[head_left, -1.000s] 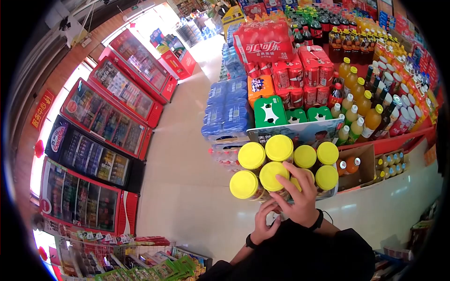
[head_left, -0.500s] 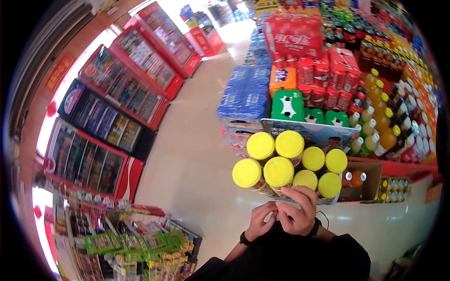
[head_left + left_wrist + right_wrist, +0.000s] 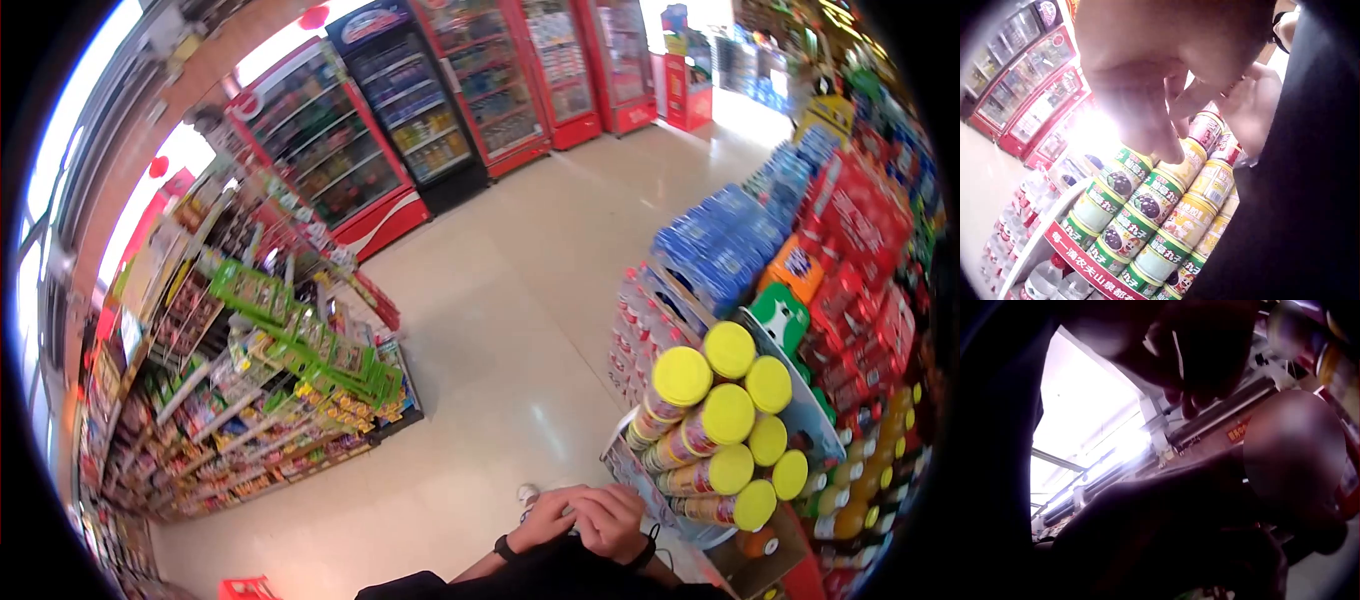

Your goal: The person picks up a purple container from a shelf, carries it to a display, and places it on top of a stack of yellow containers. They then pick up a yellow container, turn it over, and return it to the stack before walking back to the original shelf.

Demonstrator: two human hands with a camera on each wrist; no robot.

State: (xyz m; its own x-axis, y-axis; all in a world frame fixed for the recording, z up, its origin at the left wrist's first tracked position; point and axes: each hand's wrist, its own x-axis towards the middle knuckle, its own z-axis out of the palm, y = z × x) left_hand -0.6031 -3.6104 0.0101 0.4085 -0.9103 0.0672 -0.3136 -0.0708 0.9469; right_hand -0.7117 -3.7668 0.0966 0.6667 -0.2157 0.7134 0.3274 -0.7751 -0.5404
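My left hand (image 3: 545,522) and right hand (image 3: 612,522) are together in front of my body, fingers loosely bent and overlapping. Nothing shows between them in the head view. To their right stands a display of stacked jars with yellow lids (image 3: 728,413). From the left wrist, green-labelled containers (image 3: 1147,206) and yellow-labelled ones (image 3: 1188,219) appear stacked below the left hand's fingers (image 3: 1141,119). The right wrist view is dark, with a blurred fingertip close to the camera.
Snack shelves (image 3: 290,350) with green packets stand on the left. Tall drink coolers (image 3: 400,100) line the far wall. Blue shrink-wrapped packs (image 3: 720,245) and red drink packs (image 3: 855,210) are piled at the right. Tiled floor (image 3: 500,330) runs between, with a red basket (image 3: 248,588) at the bottom.
The head view has swung left, so the jars now appear farther right. My right hand has come off the yellow lids and drawn back to meet the left hand.
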